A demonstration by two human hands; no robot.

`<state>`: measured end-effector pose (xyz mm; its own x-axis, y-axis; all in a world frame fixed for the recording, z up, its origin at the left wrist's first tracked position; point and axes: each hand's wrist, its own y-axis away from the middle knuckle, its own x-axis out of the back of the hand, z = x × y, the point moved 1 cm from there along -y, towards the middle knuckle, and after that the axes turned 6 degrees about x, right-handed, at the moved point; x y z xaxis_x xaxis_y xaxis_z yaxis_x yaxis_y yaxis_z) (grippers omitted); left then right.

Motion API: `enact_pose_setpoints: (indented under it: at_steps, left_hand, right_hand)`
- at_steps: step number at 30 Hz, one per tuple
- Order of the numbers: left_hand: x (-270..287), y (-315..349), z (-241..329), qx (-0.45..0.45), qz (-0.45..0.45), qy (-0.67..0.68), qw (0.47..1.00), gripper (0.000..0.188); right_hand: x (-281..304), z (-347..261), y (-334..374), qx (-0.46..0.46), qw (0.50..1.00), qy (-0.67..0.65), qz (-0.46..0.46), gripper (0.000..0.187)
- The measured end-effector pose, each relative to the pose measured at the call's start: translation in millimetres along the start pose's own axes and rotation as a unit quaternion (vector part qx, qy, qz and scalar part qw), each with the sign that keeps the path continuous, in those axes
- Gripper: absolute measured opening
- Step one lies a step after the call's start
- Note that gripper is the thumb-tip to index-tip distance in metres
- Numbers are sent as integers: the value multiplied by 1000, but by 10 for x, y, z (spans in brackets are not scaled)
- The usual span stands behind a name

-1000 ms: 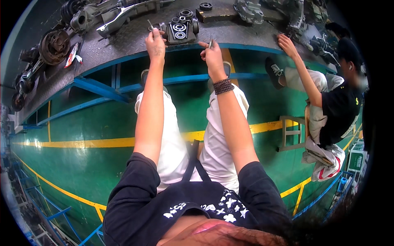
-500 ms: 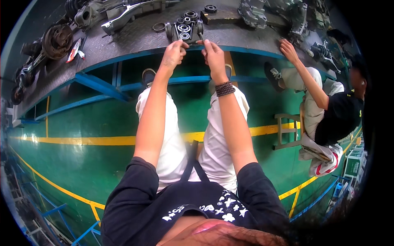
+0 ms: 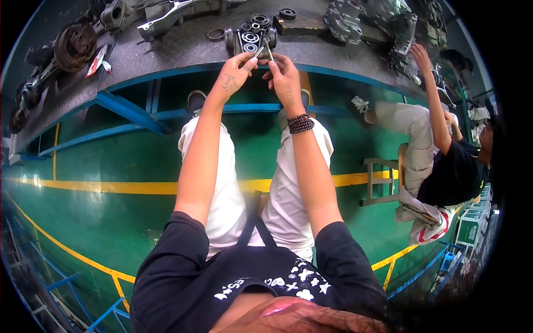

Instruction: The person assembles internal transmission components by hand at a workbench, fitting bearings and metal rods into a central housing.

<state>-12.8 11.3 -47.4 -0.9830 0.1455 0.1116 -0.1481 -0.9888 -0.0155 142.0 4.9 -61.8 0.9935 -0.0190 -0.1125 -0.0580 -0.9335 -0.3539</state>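
Observation:
My left hand (image 3: 233, 75) is closed in a pinch on a short thin metal rod (image 3: 259, 52) that slants up to the right. Beside it my right hand (image 3: 285, 77) pinches a second slim metal rod (image 3: 268, 48), its tip pointing up and leaning left. The two rods are close together, over the near edge of the workbench (image 3: 183, 53). Just beyond my fingers sits a dark metal gear assembly (image 3: 251, 39) with several round bearings on it. My hands hide its nearest part.
A metal ring (image 3: 216, 34) lies left of the assembly, a bearing (image 3: 287, 14) behind it. Large castings (image 3: 343, 21) crowd the back right; a drum-like part (image 3: 75, 47) and a white-red packet (image 3: 98, 61) are at left. A co-worker (image 3: 452, 166) sits at right, one hand raised over parts.
My hands have drawn closer together and tilted, so both rods now show clearly. The co-worker's hand has moved from the bench edge farther back to the right.

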Motion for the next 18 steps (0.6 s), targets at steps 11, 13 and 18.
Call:
enact_pose_setpoints:
  at_steps: [11, 13, 18]
  left_hand:
    - [20, -34, -20, 47, -26, 222, 974, 30]
    - [81, -70, -65, 76, -6, 281, 957, 27]
    - [83, -115, -76, 68, 46, 368, 926, 29]
  right_hand:
    - [118, 14, -13, -94, 994, -25, -50, 31]
    - [165, 26, -33, -206, 970, -121, -45, 31]
    - [175, 37, -52, -207, 953, -215, -51, 36]
